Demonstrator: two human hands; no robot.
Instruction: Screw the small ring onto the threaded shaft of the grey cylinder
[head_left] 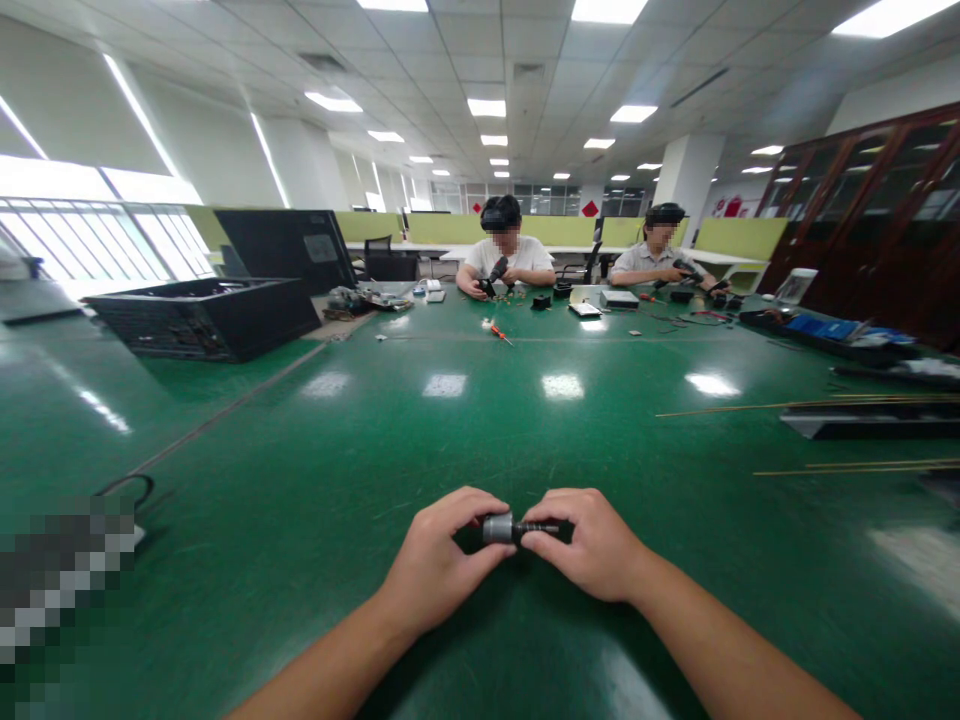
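Note:
A small cylindrical metal part [498, 528], silver-grey with a dark end, is held just above the green table [360, 450] at the lower middle. My left hand [442, 550] grips it from the left between thumb and fingers. From its right side sticks out a thin dark ridged shaft [538, 527], pointing right. My right hand [592, 545] pinches this shaft near the cylinder with thumb and forefinger. The fingertips of both hands are close together.
An orange-handled screwdriver [498, 332] lies further back. Two people [517, 255] work with tools across the table. An open black case [217, 315] stands at the back left. Thin rods [750, 408] and a dark metal channel [862, 420] lie at the right.

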